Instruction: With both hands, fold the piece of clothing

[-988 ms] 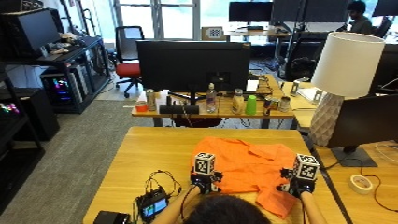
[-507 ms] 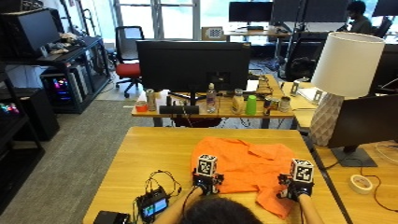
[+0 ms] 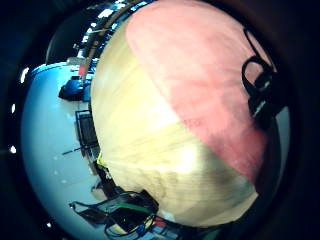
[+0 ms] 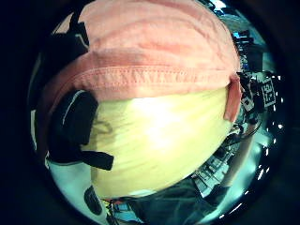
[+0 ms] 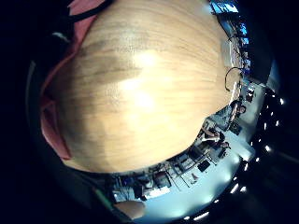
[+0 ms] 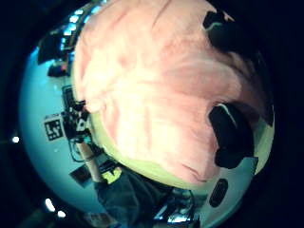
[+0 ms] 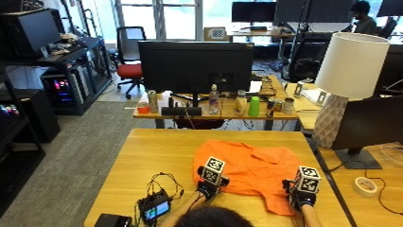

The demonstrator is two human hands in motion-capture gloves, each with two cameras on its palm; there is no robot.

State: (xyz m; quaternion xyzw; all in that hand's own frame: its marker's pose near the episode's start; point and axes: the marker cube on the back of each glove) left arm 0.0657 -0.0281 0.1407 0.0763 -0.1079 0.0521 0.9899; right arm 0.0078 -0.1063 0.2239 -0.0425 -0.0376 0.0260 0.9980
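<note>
The orange shirt (image 7: 252, 172) lies spread and rumpled on the wooden counter (image 7: 151, 161), nearer its right edge than its left, with one flap trailing toward the near edge. Both hands sit at the shirt's near hem: the left hand (image 7: 206, 188) at its near left corner, the right hand (image 7: 300, 198) at the trailing flap. The left thumb side palm view shows the hem (image 4: 154, 77) just beside the gloved fingers (image 4: 75, 117), but I cannot tell for either hand whether its grip is clamped on cloth or only resting. This looks like the taking-hold step before the first fold; next, both hands need a pinch on the near edge, then a lift toward the far edge. Against the earlier frames, the hands have drawn slightly nearer the person, while the shirt lies much the same.
</note>
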